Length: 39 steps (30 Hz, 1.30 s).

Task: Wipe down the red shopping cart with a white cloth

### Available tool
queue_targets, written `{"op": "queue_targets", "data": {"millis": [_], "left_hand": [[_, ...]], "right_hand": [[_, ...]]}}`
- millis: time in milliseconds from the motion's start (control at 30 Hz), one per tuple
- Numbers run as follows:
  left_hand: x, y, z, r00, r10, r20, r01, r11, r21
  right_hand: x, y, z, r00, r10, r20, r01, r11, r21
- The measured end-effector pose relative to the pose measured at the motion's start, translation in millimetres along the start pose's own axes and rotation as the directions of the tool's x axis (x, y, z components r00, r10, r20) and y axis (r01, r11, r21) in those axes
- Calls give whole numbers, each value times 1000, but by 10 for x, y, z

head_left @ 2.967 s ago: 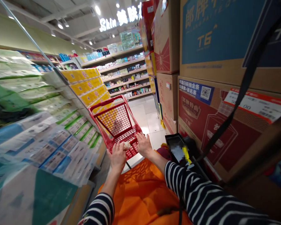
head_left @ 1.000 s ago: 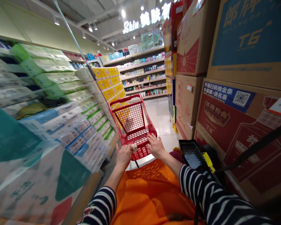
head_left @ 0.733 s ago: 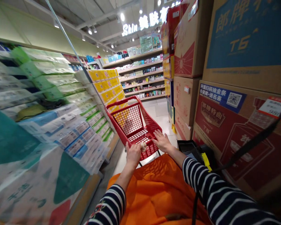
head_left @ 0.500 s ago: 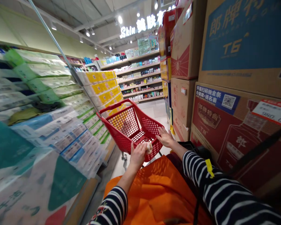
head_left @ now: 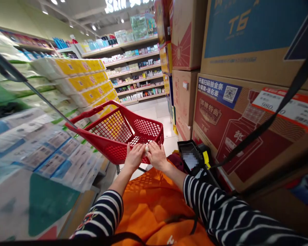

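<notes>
- The left hand point(head_left: 135, 157) and the right hand point(head_left: 157, 156) both sit on the back edge of a red shopping cart point(head_left: 113, 152), close together.
- The fingers bend down on the red edge, but I cannot tell if they squeeze it or just rest there.
- A small white lump point(head_left: 146, 148) is right between the two hands, at the cart's edge. I cannot tell if a hand is holding it.
- The cart is tipped to one side, and its front points down the aisle.
- An orange bag point(head_left: 154, 208) lies below the arms, and both arms have striped sleeves.
- On the right, big cardboard boxes point(head_left: 184, 99) are piled up high. A red box point(head_left: 233, 136) has a white price label point(head_left: 284, 107).
- On the left, soft packs of tissue rolls point(head_left: 48, 150) fill the low shelves, and yellow packs point(head_left: 84, 82) are stacked by them.
- The floor tiles point(head_left: 154, 111) are pale and shiny.
- Far off, tall white shelves point(head_left: 136, 71) hold lots of small bottles and boxes.
</notes>
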<state>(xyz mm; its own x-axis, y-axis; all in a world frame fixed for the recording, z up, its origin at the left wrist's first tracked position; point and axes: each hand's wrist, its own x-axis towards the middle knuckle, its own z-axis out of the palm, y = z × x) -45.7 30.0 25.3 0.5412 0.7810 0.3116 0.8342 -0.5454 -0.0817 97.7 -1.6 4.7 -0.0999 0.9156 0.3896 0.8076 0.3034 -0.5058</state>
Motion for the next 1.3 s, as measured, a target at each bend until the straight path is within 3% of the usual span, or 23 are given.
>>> {"op": "queue_targets", "data": {"millis": [167, 333, 500, 600, 700, 800, 900, 1067, 1133, 1300], "left_hand": [[42, -185, -35, 999, 40, 10, -41, 999, 16], [18, -470, -51, 991, -132, -36, 134, 989, 56], [61, -344, -33, 985, -168, -50, 171, 983, 70], [94, -263, -53, 990, -132, -48, 135, 988, 72], [76, -337, -110, 991, -129, -35, 131, 988, 84], [9, -497, -172, 975, -218, -47, 221, 970, 104], [-35, -549, -197, 958, -281, -57, 286, 952, 112], [45, -316, -132, 968, -238, -77, 245, 965, 92], [63, -275, -121, 974, -210, -80, 217, 973, 81], [-83, -530, -234, 960, -260, -105, 271, 956, 110]], "right_hand": [[56, 167, -3, 999, -40, 1, 40, 999, -12], [170, 184, -56, 1000, 0, -25, 0, 1000, -21], [166, -41, 28, 997, -73, -36, 69, 993, -100], [130, -72, 85, 997, -81, 3, 81, 988, -133], [125, 61, 44, 996, -83, 21, 85, 982, -167], [160, 210, -59, 998, -65, 24, 68, 980, -188], [205, 181, -99, 1000, -15, -15, 11, 978, -206], [183, -133, 54, 995, -102, 5, 101, 974, -204], [156, -150, 103, 991, -126, 31, 130, 968, -214], [169, 86, 76, 987, -151, 44, 158, 958, -241]]}}
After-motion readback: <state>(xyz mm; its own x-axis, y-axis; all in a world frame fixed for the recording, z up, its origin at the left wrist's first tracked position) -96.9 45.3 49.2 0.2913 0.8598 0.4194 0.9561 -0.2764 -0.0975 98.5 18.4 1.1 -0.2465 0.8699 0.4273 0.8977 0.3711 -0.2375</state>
